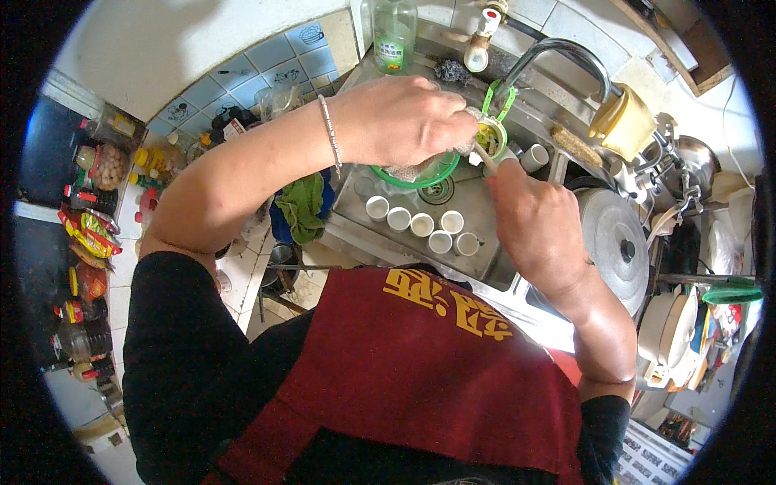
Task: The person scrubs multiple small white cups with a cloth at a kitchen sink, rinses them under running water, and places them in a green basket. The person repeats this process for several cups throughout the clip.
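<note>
My left hand reaches across the sink with its fingers closed. Pale, translucent material shows at its fingertips, too small to name. Opposite it, my right hand grips a thin pale stick, whose far end meets the left fingertips. Just behind both hands is a green-handled strainer with yellow-green bits in it. Beneath my left hand sits a green basket, largely covered by the hand. Several small white cups stand in the steel sink; another white cup is at the right.
A curved faucet rises at the back, with a yellow cloth beside it. A clear detergent bottle stands back left. To the right is a large lidded pot. Leafy greens lie left of the sink.
</note>
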`<control>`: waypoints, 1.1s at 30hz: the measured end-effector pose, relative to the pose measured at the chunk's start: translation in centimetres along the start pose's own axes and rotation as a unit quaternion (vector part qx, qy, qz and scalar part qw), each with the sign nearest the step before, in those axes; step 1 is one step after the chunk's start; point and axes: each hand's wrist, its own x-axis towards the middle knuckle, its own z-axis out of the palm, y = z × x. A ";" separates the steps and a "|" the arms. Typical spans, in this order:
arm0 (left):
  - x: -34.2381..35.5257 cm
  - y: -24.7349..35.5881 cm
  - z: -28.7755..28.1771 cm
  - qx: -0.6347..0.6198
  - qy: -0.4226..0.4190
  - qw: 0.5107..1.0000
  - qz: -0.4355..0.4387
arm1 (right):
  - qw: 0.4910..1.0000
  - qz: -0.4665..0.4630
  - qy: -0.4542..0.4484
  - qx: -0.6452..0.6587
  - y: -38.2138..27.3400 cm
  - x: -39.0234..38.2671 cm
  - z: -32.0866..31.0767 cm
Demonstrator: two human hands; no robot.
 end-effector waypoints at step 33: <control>-0.9 2.3 9.6 -0.350 0.215 0.826 -0.386 | 0.701 0.165 0.071 0.690 2.2 4.7 7.6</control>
